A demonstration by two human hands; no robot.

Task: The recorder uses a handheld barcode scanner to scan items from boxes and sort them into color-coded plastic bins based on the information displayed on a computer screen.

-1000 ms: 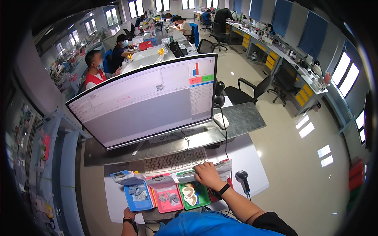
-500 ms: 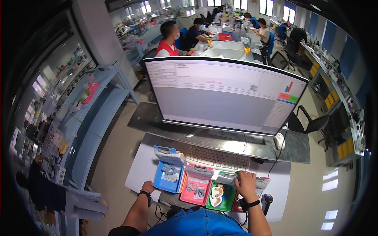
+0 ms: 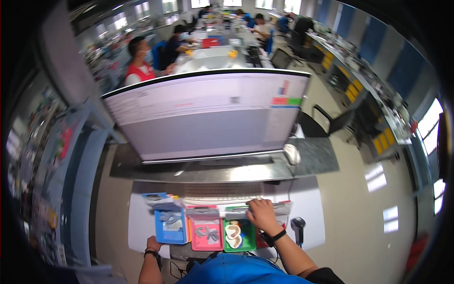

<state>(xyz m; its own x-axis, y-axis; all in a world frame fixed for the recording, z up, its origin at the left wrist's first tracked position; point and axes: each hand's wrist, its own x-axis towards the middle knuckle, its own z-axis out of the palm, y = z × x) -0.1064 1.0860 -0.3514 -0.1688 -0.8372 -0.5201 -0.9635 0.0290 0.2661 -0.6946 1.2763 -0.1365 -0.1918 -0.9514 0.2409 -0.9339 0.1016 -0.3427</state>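
A row of small trays stands before me. My left hand (image 3: pixel 153 244) is beside the near left corner of the blue tray (image 3: pixel 159 232), fingers curled and partly hidden. In that tray lie grey arch-shaped pieces (image 3: pixel 169 217). To its right, the pink tray (image 3: pixel 207 246) holds grey dental arch pieces (image 3: pixel 212 234). Cream and white dental models (image 3: pixel 233 235) sit in the green tray (image 3: pixel 248 236). My right hand (image 3: pixel 263 217) bends its fingers over the clipped papers (image 3: pixel 239 211) at the back of the green tray. A red tray (image 3: pixel 262 243) is mostly hidden by my right wrist.
Behind the trays is a keyboard (image 3: pixel 222 192); a large monitor (image 3: pixel 203 118) stands on a metal shelf (image 3: pixel 321 158). A black handheld scanner (image 3: pixel 298 227) is at the right, a white mouse (image 3: pixel 292 154) above. People sit at benches beyond; a chair (image 3: pixel 338 120) stands at the right.
The head view has turned right, so monitor, trays and hands appear further left. Against the trays, both hands keep about the same places.
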